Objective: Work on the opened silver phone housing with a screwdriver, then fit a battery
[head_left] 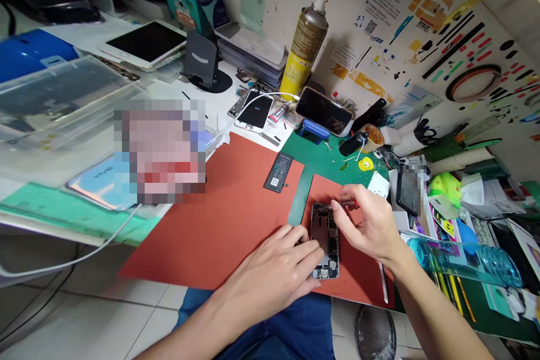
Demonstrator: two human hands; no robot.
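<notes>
An opened phone (332, 253) lies on the red mat, with its circuit board and metal inner parts bare. My left hand (287, 261) is closed over its left side, the fingers bent onto the frame and the thumb by its near end. At the phone's far right corner, my right hand (371, 225) pinches a thin tool with a red part (355, 203); the fingers cover most of it. A black phone battery (279, 172) lies apart from the phone, farther left on the mat. Right of the phone there is a slim light-coloured strip (383, 283).
The red mat (202, 219) covers part of a green work mat. Behind stand a spray can (304, 48) and a phone on a blue stand (324, 111). A clear bottle (468, 261) lies at right. A white cable (101, 244) hangs at left; a blurred patch hides things there.
</notes>
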